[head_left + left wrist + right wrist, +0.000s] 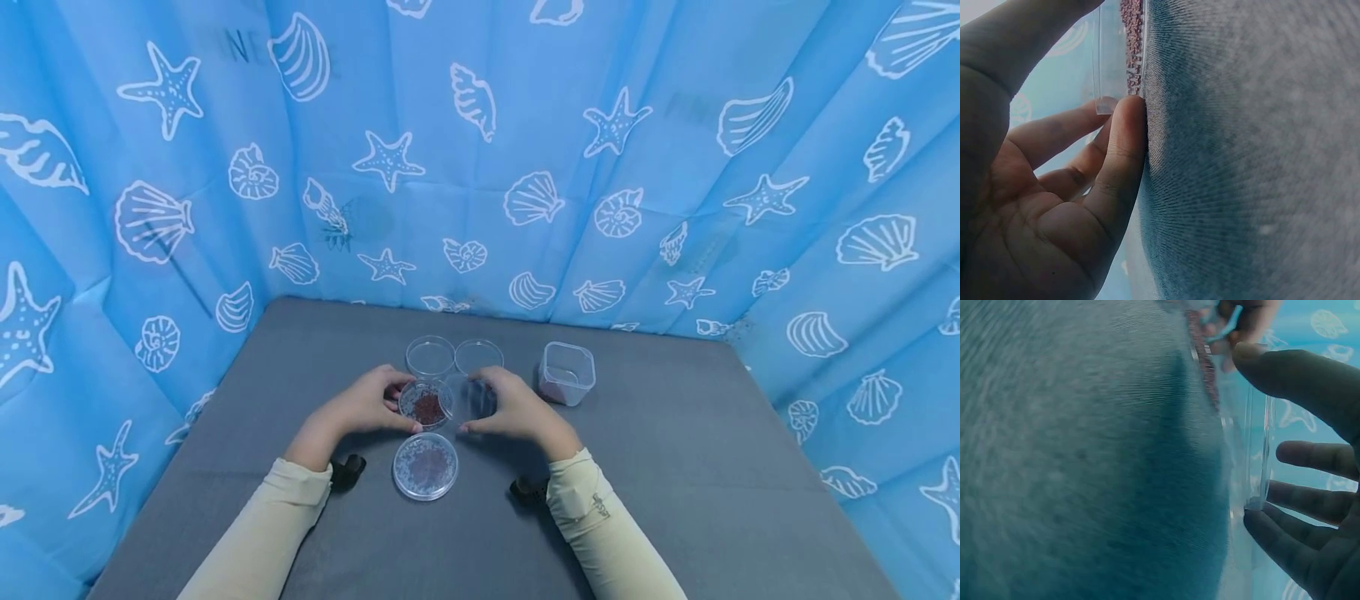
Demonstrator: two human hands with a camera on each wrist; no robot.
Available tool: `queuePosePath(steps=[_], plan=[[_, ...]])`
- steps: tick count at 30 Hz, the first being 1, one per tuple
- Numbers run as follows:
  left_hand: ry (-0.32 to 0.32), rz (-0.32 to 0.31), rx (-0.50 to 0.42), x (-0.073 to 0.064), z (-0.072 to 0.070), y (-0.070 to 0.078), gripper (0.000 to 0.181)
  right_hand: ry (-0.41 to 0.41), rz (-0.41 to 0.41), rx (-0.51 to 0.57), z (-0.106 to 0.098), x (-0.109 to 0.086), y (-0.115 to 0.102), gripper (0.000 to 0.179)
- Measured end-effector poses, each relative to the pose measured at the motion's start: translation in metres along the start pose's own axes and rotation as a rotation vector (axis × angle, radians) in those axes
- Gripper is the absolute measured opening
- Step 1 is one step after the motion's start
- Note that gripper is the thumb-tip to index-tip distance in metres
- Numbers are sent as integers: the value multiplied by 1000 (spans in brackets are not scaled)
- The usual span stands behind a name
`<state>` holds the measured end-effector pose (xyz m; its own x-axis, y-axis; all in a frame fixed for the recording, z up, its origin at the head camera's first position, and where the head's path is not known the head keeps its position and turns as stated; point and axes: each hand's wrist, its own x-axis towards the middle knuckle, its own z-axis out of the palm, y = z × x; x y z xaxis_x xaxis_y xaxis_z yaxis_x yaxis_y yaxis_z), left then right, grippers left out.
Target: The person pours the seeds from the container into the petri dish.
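Note:
My left hand (360,407) grips the side of a clear petri dish (406,406) on the table. In it, reddish-brown granules (429,409) lie in a loose heap; the left wrist view shows the granules (1134,44) through the dish wall, with the left hand (1060,194) pinching the edge. My right hand (521,408) holds a clear petri dish lid (467,398) by its rim, just right of the granules. From the right wrist, the lid (1259,444) stands between the thumb and fingers of the right hand (1316,519), slightly above the cloth.
In front sits a petri dish (425,467) with a pale reddish patch inside. Two clear dishes, one on the left (430,357) and one on the right (477,355), lie behind the hands. A square plastic tub (567,373) stands to the right on the grey cloth (675,450).

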<state>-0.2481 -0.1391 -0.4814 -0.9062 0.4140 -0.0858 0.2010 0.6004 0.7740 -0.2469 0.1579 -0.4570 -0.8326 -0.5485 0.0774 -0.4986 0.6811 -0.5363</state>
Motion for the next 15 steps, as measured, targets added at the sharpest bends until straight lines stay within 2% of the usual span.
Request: queuePosePath(steps=[5, 15], plan=[[-9, 7, -8, 0, -1, 0, 92, -28, -31, -40, 5, 6, -5, 69], [-17, -20, -26, 1, 0, 0, 92, -92, -1, -24, 7, 20, -14, 69]])
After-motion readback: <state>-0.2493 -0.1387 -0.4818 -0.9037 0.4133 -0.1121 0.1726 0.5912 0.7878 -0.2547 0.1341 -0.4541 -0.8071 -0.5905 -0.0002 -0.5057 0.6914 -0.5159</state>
